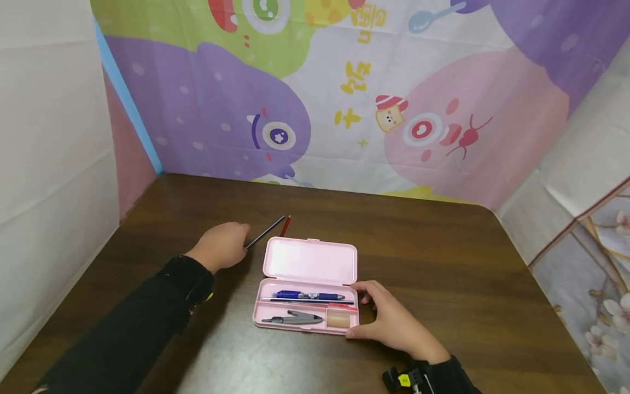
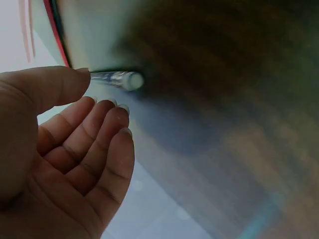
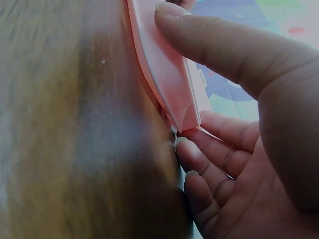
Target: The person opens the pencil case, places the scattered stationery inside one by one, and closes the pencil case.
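Observation:
In the head view my left hand (image 1: 222, 244) is beside the near end of a dark pencil (image 1: 266, 232) lying on the table. The left wrist view shows the thumb right by the pencil's pale-tipped end (image 2: 130, 80), with a gap between thumb and loosely bent fingers. A pink pencil case (image 1: 256, 306) lies with its lid (image 1: 310, 261) laid back. My right hand (image 1: 391, 320) grips the right end, thumb on the front corner, other fingers round the back. Inside are a blue pen (image 1: 307, 295), a long dark pencil, a grey compass (image 1: 297, 318) and a beige eraser (image 1: 338, 319).
A short red pencil (image 1: 285, 226) lies just behind the lid, close to the dark pencil's far end. The brown table (image 1: 418, 246) reaches back to a cartoon-print cloth (image 1: 344, 153). White cloth walls (image 1: 54, 137) stand at both sides.

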`<state>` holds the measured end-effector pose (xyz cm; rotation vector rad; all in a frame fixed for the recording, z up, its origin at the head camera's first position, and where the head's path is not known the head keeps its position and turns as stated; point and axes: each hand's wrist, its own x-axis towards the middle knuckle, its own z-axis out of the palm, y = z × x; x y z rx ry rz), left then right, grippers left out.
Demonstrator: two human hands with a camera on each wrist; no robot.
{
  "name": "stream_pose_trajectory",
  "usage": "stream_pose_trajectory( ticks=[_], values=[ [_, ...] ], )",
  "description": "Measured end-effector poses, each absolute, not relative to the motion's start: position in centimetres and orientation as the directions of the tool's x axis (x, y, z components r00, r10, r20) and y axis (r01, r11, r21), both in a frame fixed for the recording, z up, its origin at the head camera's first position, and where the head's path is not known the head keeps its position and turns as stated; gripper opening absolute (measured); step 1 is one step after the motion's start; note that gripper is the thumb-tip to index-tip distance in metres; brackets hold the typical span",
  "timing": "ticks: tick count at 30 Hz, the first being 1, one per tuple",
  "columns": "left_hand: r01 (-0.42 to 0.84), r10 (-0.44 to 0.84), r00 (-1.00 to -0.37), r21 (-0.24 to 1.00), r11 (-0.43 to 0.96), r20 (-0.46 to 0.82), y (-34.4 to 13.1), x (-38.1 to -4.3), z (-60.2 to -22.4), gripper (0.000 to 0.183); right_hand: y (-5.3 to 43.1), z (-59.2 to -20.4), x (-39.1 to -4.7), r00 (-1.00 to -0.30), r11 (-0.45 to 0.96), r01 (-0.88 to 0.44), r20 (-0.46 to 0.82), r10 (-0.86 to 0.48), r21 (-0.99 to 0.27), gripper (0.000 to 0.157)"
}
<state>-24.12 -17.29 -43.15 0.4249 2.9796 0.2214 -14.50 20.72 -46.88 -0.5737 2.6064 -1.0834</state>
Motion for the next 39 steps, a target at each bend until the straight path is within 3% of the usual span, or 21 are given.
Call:
stream_pose_trajectory(
  ticks=[8,15,17,24,39],
  values=[
    [0.275,0.301,-0.947,0.2,0.94,-0.109,-18.1,-25.0,-43.7,0.01,20.7,-46.9,-14.7,-0.885,0.649,-0.264,-0.087,-0.457,-0.714,0.085],
    [0.186,0.259,-0.951,0.354,0.916,-0.171,-18.2,-25.4,-43.9,0.03,20.8,-46.9,-14.7,-0.884,0.645,-0.26,-0.091,-0.458,-0.718,0.084],
    [0.164,0.244,-0.953,0.373,0.913,-0.178,-18.1,-25.5,-43.8,0.028,20.8,-46.9,-14.7,-0.885,0.648,-0.26,-0.092,-0.456,-0.716,0.084],
    [0.16,0.233,-0.954,0.336,0.928,-0.19,-17.5,-25.6,-43.4,0.008,20.8,-47.0,-14.7,-0.885,0.648,-0.263,-0.089,-0.457,-0.715,0.084],
    [0.147,0.239,-0.948,0.376,0.915,-0.212,-17.4,-24.9,-42.8,0.017,20.6,-46.8,-14.6,-0.89,0.649,-0.25,-0.093,-0.446,-0.718,0.085]
  ],
)
